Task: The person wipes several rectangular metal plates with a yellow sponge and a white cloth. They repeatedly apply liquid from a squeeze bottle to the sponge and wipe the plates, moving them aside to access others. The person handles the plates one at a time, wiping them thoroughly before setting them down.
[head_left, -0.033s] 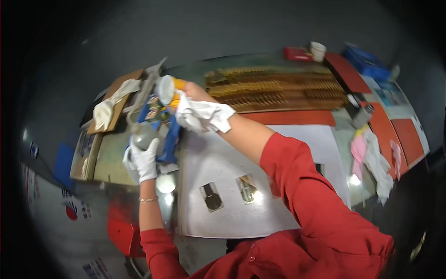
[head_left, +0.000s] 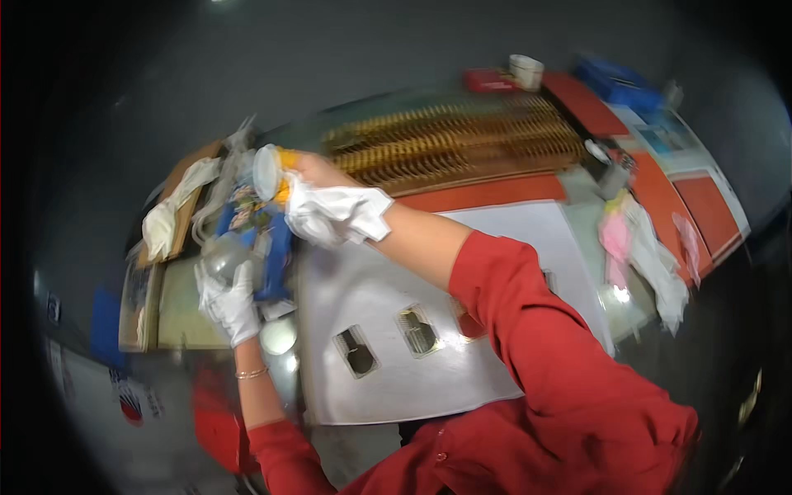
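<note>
My left hand [head_left: 227, 307], in a white glove, is closed around a translucent rounded container [head_left: 228, 254] at the left of the table. My right hand [head_left: 307, 173] is raised above it and further off, with yellow-orange covers on its fingers. Those fingers grip a round white cup-like piece [head_left: 266, 173]; motion blur hides its exact kind. A crumpled white cloth [head_left: 334, 216] hangs from the same hand over the wrist. Beside the container lies a blue tray [head_left: 275, 264] with small mixed items. Small dark flat plates [head_left: 357, 352] rest on a white sheet [head_left: 396, 379] in front of me.
Behind the sheet lies a wide board [head_left: 454, 148] with rows of gold-brown pieces. White gloves [head_left: 175, 206] lie on a cardboard piece at the left. At the right are cloths [head_left: 656, 256], a grey bottle [head_left: 613, 181] and red panels [head_left: 709, 210]. A white cup [head_left: 526, 73] and blue bin [head_left: 619, 82] stand far back.
The whole view has shifted and tilted slightly, so the table appears further left. Both hands keep their hold, and their places beside the blue tray look nearly the same.
</note>
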Motion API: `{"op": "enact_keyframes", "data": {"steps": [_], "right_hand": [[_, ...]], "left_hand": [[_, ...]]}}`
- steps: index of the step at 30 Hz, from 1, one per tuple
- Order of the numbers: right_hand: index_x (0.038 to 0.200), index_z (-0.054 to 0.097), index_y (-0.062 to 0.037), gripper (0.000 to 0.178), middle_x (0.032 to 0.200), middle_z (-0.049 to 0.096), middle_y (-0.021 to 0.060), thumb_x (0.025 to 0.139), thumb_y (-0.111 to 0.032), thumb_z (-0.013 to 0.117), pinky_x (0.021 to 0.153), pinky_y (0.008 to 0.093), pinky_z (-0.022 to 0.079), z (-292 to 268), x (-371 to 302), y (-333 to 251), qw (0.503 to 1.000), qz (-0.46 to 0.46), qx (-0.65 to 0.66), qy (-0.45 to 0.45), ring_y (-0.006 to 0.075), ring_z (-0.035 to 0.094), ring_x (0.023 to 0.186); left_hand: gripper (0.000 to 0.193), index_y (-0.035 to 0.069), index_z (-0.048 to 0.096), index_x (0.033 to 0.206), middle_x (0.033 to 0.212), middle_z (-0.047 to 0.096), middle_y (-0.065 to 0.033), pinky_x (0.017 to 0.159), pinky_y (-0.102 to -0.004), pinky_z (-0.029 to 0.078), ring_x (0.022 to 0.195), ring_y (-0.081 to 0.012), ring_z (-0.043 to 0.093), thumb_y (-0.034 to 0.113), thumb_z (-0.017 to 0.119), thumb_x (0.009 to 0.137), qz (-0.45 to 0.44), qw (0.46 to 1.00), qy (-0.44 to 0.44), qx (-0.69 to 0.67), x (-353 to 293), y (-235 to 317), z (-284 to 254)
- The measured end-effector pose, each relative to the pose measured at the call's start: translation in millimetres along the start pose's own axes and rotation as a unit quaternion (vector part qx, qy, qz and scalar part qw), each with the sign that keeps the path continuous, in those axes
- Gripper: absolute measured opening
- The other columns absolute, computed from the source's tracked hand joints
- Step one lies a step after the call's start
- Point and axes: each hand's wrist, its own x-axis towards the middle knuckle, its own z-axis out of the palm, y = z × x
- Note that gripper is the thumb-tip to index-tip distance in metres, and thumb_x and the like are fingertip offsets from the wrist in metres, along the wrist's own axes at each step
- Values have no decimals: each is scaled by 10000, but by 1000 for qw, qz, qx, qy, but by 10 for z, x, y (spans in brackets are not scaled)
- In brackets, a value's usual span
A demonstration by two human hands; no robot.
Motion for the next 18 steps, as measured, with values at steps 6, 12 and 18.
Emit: {"op": "enact_keyframes", "data": {"steps": [6, 12, 18], "right_hand": [[898, 561, -77, 210, 719, 555, -22, 934, -260, 465, 467, 191, 412, -431, -2268, -657, 910, -113, -378, 126, 50, 516, 544], [991, 579, -4, 208, 761, 572, 19, 898, -178, 511, 562, 241, 426, -456, -4793, -1118, 728, -87, -396, 553, 87, 532, 636], [928, 572, 5, 289, 787, 618, 222, 804, -254, 604, 667, 427, 466, -1397, -5641, -1618, 307, -18, -733, 607, 355, 612, 761]], "left_hand": [[510, -5, 308, 1351, 1313, 413, -145, 983, -351, 361, 1146, -224, 464, 225, 464, 923, 101, 896, -106, -419, -327, 1219, 70], [517, 3, 408, 1285, 1179, 505, -180, 898, -359, 425, 1032, -260, 541, 243, 564, 855, 367, 676, -445, -458, -1118, 3458, 368], [323, 86, 588, 1104, 1079, 574, -93, 890, -343, 428, 1014, -277, 551, 119, 609, 783, 403, 557, -510, -516, -2556, 5329, 1473]]}}
